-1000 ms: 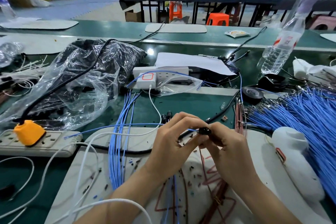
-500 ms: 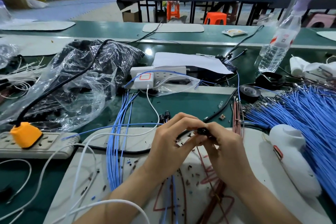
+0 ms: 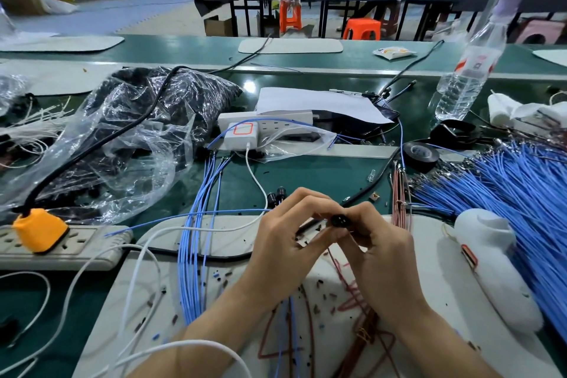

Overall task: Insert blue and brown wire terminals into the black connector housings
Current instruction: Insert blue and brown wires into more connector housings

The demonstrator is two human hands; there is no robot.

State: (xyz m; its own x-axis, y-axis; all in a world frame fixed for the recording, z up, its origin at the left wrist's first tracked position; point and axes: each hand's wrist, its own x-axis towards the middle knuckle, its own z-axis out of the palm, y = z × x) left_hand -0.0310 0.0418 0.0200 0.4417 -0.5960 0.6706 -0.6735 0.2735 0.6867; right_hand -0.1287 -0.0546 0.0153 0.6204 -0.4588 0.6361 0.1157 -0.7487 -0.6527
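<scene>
Evidently the left hand [image 3: 285, 242] and right hand [image 3: 379, 255] pinched the black connector housing [image 3: 339, 220] between their fingers [image 3: 310, 204], holed face toward the person, brown wire [image 3: 337, 265] trailing below.

Round black connector housing [image 3: 338, 220], holed face toward the viewer, pinched between left hand [image 3: 285, 255] and right hand [image 3: 380, 261]; blue wires [image 3: 521, 193] heaped at right on the worktop [image 3: 322, 175], brown wires [image 3: 399, 190] just beside them.

The left hand [image 3: 285, 245] and right hand [image 3: 380, 258] are bare, with slim fingers. The left forearm [image 3: 208, 325] and right forearm [image 3: 429, 337] are bare too, from wrist to the frame's bottom edge.
</scene>
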